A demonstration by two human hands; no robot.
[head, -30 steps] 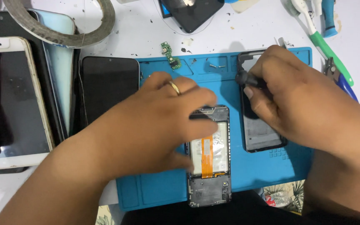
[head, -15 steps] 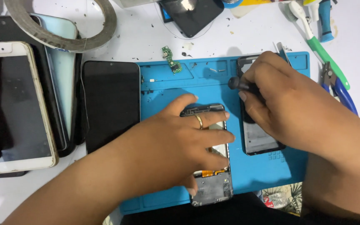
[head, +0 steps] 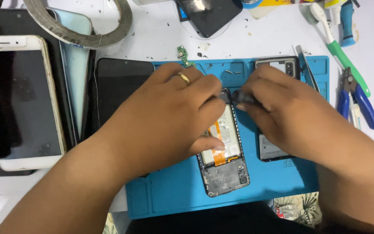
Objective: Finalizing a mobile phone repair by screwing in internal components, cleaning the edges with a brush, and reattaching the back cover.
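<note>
While both hands met over the blue mat [head: 174,195], the opened phone [head: 224,171] lay lengthwise on the mat's middle, its back removed so that the insides showed: a pale battery crossed by an orange flex cable, and below it a grey frame with small parts and screw holes. The left hand [head: 169,117], a gold ring on one finger, pressed down on the phone's upper half, fingers curled over its top edge and the thumb resting on the battery's left side. The right hand [head: 282,117] was clenched around a small dark tool [head: 241,96], whose tip met the phone's top right corner. Under the right hand lay a black back cover [head: 278,65] with a camera cutout. A dark phone [head: 117,86] sat just left of the mat, a white phone [head: 18,104] further left, and blue-handled pliers [head: 356,102] on the table [head: 152,34] to the right.
</note>
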